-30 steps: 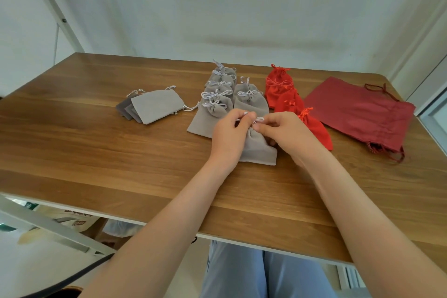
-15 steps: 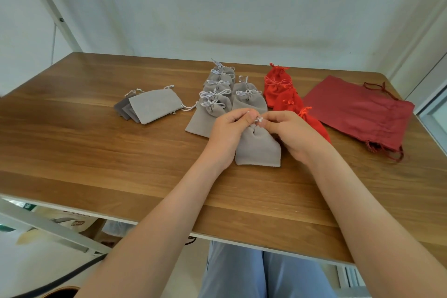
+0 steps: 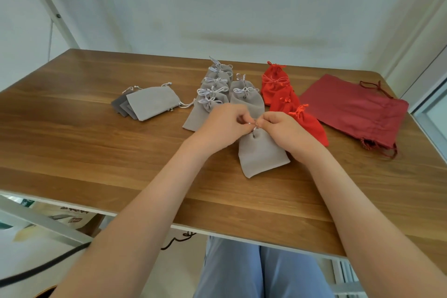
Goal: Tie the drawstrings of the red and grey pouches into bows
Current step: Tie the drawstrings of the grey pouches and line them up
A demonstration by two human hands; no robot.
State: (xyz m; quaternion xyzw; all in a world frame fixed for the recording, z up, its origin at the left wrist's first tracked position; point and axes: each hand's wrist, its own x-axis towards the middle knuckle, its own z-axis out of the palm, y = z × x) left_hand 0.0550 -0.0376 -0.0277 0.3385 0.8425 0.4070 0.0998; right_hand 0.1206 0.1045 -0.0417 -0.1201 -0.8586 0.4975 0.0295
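As hands pinch its drawstring, the grey pouch – cinched – lies flat.

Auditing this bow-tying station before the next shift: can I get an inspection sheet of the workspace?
Surface: brown wooden table.
Job's things: small grey velvet pouch lies flat, being tied; bow-tied grey pouches overlap behind it; bow-tied bright red pouches to their right; untied flat grey pouches stacked left; large dark red drawstring bags far right.
Clutter: nothing seen.
Grippers: left hand and right hand both pinch the white drawstring at the pouch's mouth.
Cables: black cable hangs below the table's near edge.
Surroundings: white wall, white metal post, printed paper bag under the table.
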